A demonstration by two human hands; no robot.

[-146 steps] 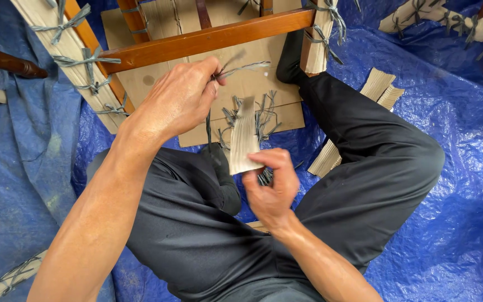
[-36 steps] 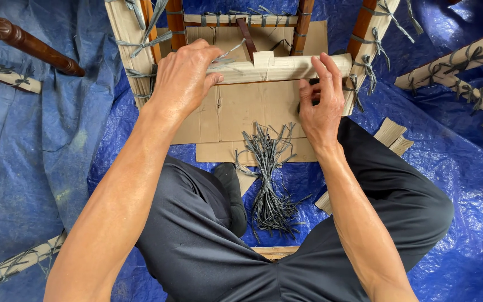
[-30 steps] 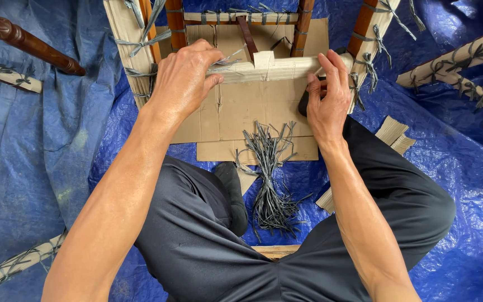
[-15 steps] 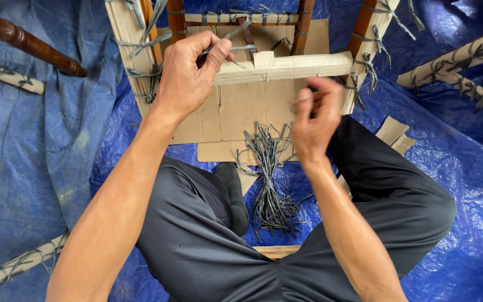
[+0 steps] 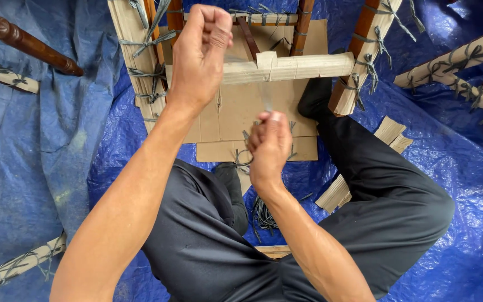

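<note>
Tying cardboard padding onto a chair rail appears to be the step in hand. Left hand (image 5: 199,53) is fisted above the wrapped rail (image 5: 286,66); its contents cannot be told. Right hand (image 5: 268,146) pinches a thin tie (image 5: 266,100) below it. Next move likely calls for cinching the tie tight.

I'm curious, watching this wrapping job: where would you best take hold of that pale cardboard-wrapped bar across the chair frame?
Probably the cardboard-wrapped bar is best gripped on its bare right stretch, from above. It lies level and roundish, open on top, while the left hand covers its left end.
</note>
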